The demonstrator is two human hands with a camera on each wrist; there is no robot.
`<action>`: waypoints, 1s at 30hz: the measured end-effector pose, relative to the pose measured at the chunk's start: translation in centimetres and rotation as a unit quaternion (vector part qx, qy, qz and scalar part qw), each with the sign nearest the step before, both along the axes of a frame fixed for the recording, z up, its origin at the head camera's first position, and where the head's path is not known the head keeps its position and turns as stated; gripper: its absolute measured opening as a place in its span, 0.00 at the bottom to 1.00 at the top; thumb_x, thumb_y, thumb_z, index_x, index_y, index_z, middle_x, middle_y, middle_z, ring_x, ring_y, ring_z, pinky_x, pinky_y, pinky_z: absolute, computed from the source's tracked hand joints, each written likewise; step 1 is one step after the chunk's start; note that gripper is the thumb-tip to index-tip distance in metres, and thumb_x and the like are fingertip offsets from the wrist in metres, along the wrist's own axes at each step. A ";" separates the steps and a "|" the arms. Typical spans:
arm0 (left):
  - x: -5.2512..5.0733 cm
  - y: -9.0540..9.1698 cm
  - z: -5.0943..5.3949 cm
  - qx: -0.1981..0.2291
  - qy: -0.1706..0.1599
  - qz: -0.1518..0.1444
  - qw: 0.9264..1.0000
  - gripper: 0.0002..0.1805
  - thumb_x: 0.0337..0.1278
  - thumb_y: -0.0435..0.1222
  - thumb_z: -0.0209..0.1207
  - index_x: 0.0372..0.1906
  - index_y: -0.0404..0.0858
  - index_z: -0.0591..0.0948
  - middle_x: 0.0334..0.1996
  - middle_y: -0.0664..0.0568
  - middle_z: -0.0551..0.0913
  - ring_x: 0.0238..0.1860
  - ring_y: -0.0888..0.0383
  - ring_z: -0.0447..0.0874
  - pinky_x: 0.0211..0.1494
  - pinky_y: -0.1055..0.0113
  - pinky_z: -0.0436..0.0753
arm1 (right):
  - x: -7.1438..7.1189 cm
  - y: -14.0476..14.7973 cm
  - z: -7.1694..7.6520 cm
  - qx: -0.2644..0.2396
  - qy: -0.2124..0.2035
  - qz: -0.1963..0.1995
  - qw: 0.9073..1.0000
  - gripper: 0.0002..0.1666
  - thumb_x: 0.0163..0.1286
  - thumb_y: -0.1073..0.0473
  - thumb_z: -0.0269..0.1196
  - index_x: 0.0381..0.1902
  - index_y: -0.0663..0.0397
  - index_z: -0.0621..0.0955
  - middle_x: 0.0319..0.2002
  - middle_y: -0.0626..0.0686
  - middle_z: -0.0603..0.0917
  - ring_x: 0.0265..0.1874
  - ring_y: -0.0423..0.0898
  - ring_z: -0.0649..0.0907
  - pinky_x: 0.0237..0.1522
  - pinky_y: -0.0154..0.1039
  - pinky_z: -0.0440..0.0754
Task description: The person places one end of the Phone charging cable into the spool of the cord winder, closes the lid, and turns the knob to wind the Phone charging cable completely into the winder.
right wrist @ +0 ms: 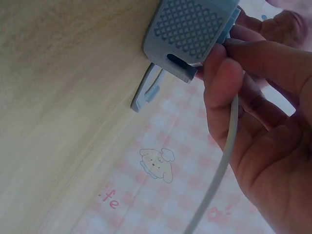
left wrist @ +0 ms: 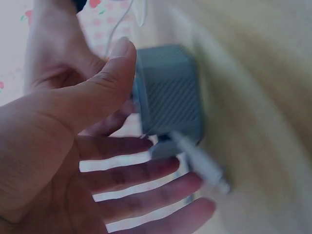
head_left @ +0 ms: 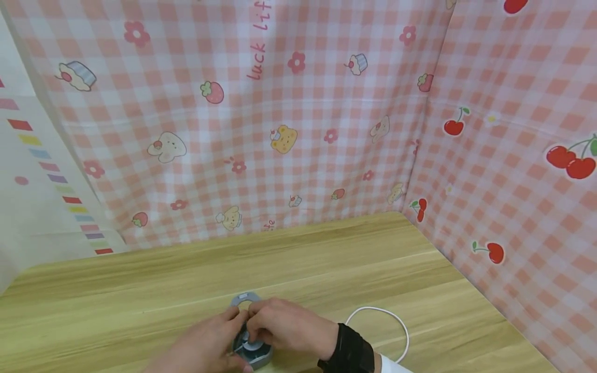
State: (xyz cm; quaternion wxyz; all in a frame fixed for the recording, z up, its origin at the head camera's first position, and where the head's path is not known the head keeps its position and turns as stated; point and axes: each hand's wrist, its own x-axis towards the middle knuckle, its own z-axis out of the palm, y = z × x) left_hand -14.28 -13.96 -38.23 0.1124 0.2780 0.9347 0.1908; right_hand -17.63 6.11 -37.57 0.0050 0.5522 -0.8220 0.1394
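Observation:
A grey-blue cable winder case (head_left: 263, 357) with ribbed sides and a loop (head_left: 244, 297) at its far end is between my hands on the table. My left hand (head_left: 205, 339) holds the case by its edges, thumb on the near side; its other fingers (left wrist: 151, 197) stretch out beneath. A pale plug end (left wrist: 204, 165) sticks out of the case near those fingers. With bent fingers, my right hand (head_left: 291, 326) pinches the white cable (right wrist: 219, 168) against the open face of the case. Its fingers partly hide the round middle of the case.
A loop of the white cable (head_left: 406, 331) lies on the wooden table (head_left: 326, 264) to the right of my right wrist. Pink checked cloth walls (head_left: 261, 114) stand behind and on the right side. A white cloth panel (head_left: 51, 217) borders the left.

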 end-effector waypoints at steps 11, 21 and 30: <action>-0.1 1.2 -0.6 -0.034 -0.026 0.047 0.998 0.46 0.39 0.67 0.64 0.60 0.41 0.74 0.47 0.55 0.77 0.42 0.54 0.79 0.37 0.58 0.81 | 0.2 -0.1 0.1 -0.012 0.011 0.001 1.000 0.08 0.64 0.64 0.65 0.27 0.45 0.84 0.38 0.41 0.83 0.36 0.26 0.77 0.39 0.11 0.67; 0.0 0.9 -0.6 -0.037 -0.021 0.036 0.998 0.34 0.42 0.65 0.65 0.50 0.47 0.75 0.35 0.63 0.70 0.30 0.65 0.71 0.29 0.67 0.73 | -0.1 0.5 0.4 0.000 0.006 -0.024 1.000 0.10 0.62 0.66 0.65 0.26 0.44 0.85 0.27 0.40 0.76 0.25 0.28 0.68 0.31 0.12 0.63; -0.1 1.0 -0.4 -0.037 -0.032 0.034 0.998 0.31 0.43 0.62 0.67 0.48 0.48 0.75 0.34 0.62 0.69 0.27 0.64 0.69 0.27 0.70 0.71 | -0.3 0.4 0.8 0.025 -0.037 -0.045 0.998 0.13 0.56 0.72 0.67 0.26 0.45 0.86 0.30 0.40 0.81 0.29 0.26 0.75 0.33 0.12 0.67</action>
